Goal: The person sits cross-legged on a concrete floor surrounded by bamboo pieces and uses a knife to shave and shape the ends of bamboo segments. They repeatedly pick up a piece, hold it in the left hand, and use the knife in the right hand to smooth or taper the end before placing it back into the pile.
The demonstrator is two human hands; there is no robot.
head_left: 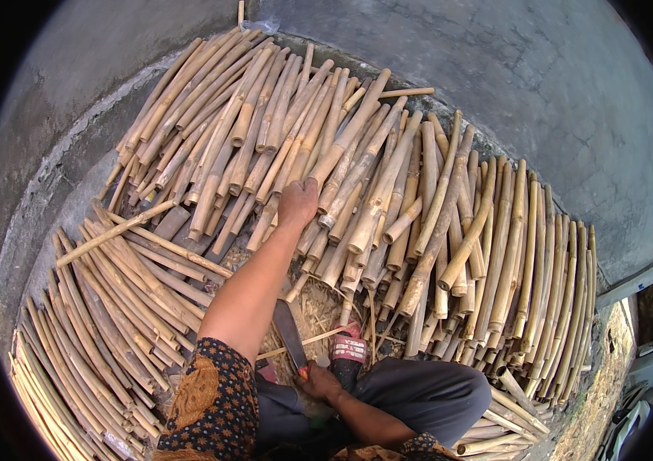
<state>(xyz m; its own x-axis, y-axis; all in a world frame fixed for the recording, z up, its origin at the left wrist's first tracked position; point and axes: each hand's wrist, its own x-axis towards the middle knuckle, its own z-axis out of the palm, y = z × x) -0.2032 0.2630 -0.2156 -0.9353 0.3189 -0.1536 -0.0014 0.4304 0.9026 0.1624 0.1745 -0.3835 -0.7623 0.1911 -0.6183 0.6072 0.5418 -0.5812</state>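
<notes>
My left arm stretches forward, and my left hand (298,202) is closed around the near end of a bamboo pole (352,131) on the far pile. That pole slants away to the upper right over other poles. Close to my lap, my right hand (320,383) grips a machete (290,336) by its handle, which shows a bit of orange. The wide dark blade points forward and slightly left, beside my left forearm. Its edge touches none of the poles that I can see.
Cut bamboo poles (242,115) lie heaped ahead, with more stacked at the right (530,269) and left (104,307). Grey walls (511,84) stand behind. A red sandal (349,346) is on my foot, among straw and bamboo scraps (323,300). Shorter pieces (503,422) lie at the lower right.
</notes>
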